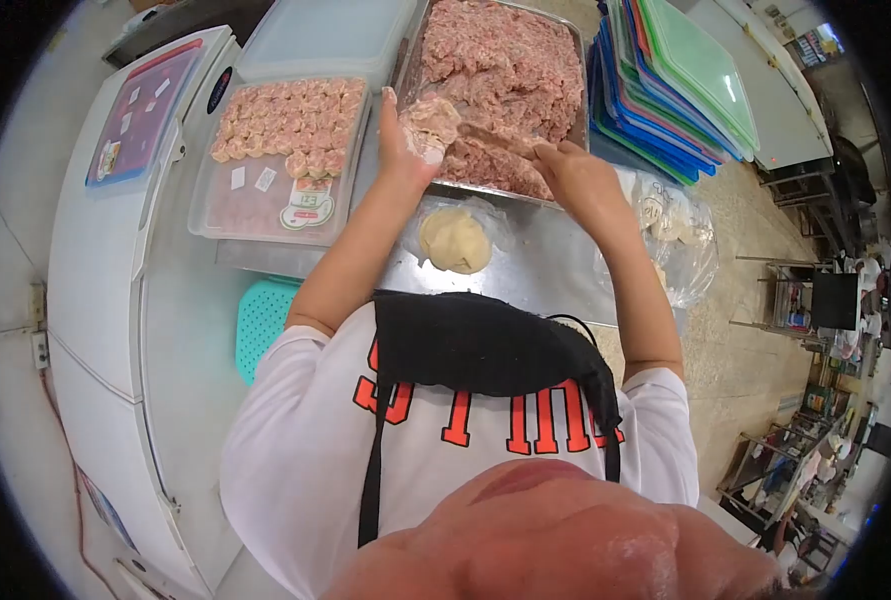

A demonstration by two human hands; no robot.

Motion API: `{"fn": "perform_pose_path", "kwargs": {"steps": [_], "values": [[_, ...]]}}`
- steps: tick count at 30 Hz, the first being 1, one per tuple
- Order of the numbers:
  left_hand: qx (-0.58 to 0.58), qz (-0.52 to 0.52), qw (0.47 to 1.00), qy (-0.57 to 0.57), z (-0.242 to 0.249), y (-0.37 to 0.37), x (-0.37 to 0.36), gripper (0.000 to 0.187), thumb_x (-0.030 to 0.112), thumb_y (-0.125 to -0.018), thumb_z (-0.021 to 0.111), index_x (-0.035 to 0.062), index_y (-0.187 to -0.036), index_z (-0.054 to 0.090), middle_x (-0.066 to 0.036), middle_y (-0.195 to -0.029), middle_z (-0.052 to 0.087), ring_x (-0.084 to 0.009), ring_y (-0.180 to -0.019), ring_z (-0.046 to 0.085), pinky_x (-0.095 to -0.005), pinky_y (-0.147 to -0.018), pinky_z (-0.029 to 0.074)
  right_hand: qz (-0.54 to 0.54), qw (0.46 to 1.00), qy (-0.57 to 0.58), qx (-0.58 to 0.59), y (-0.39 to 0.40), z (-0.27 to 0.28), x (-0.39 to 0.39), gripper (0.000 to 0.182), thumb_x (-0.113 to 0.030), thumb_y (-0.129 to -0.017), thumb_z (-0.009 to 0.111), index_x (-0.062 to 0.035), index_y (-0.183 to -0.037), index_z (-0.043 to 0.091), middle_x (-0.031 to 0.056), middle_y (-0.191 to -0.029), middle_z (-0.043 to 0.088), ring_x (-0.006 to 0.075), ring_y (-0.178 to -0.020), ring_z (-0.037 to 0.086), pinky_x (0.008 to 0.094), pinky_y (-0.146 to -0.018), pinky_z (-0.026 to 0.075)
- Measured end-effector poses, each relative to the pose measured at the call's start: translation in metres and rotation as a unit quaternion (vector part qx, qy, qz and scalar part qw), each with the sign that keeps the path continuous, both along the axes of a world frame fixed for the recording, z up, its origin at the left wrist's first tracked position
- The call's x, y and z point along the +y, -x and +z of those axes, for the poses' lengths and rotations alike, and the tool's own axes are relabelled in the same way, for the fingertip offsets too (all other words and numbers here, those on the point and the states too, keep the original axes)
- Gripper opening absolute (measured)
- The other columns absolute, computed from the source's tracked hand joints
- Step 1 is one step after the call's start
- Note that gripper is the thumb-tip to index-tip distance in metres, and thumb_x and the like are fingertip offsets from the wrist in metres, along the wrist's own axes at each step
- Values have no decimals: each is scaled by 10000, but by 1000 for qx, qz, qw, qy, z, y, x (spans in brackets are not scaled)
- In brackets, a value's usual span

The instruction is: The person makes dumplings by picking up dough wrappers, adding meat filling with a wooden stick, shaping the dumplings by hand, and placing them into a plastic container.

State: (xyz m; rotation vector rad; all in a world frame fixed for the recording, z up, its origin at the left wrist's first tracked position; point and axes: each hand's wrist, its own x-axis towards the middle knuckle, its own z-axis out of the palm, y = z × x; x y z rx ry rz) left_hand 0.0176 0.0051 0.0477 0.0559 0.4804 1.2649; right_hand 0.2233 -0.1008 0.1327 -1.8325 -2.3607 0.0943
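My left hand (405, 148) holds a wrapper with meat filling (432, 122) in its palm, beside the left edge of a metal tray of ground meat (505, 60). In my right hand (580, 180) is a flat spatula (500, 140), its fingers closed round the near end while the blade reaches across the meat to the filling. A pale ball of dough (454, 240) rests on the steel table just below the tray. Rows of filled dumplings (285, 120) sit in a plastic tray (199, 200) to the left.
Stacked coloured plastic lids (665, 90) stand right of the meat tray. Bagged pale pieces (675, 225) lie at the table's right side. An empty-looking plastic tray (320, 35) is at the back left. A turquoise perforated basket (263, 325) is below the table's left edge.
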Motion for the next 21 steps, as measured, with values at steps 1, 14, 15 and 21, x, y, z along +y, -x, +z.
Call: {"fn": "perform_pose_path", "kwargs": {"steps": [1,14,15,21], "values": [[26,-4,1000,2,-1,-2,-1,686,609,-895,436,-7,-1178,539,-225,-1145,577,-367,-1073,544,-507,-961,423,-2,1000,-1,2,2,-2,-5,224,-217,-913,556,-110,-1099,620,161,-822,596,361,-781,616,446,-662,495],[11,-22,999,-23,48,-3,-17,535,502,-864,576,-18,-991,579,-205,-1036,622,-337,-958,597,-510,-926,459,85,988,-41,118,5,2,-2,263,-204,-912,552,-19,-1091,603,200,-902,626,385,-829,621,447,-699,502],[8,-17,999,-31,48,5,-17,535,502,-864,576,-18,-991,579,-205,-1036,622,-337,-958,597,-510,-926,459,92,988,-48,115,2,6,1,263,-204,-912,552,-19,-1091,603,200,-902,626,385,-829,621,447,-699,502],[336,-101,863,-364,46,41,-19,562,77,-805,658,49,-1321,436,-198,-1152,585,-307,-1110,567,-467,-1018,410,58,925,45,372,1,14,-5,313,-237,-963,510,20,-1105,617,240,-982,639,359,-905,638,387,-801,483]]}}
